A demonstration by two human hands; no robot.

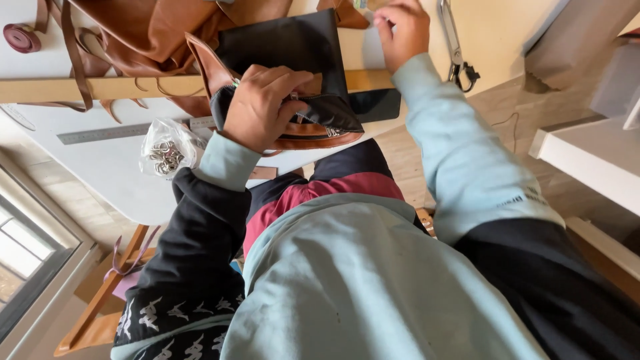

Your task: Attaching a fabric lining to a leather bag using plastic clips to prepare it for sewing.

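My left hand grips the zipped top edge of a brown leather bag with black lining, which lies at the near edge of the white table. My right hand reaches further out, near the top of the view. Its fingers are pinched on something small that is partly cut off by the frame. A flat black object sticks out from under the bag, to the right of my left hand.
A clear plastic bag of metal rings lies left of my left hand, beside a steel ruler. A long wooden strip, brown leather pieces and straps, a roll of tape and metal pliers also lie on the table.
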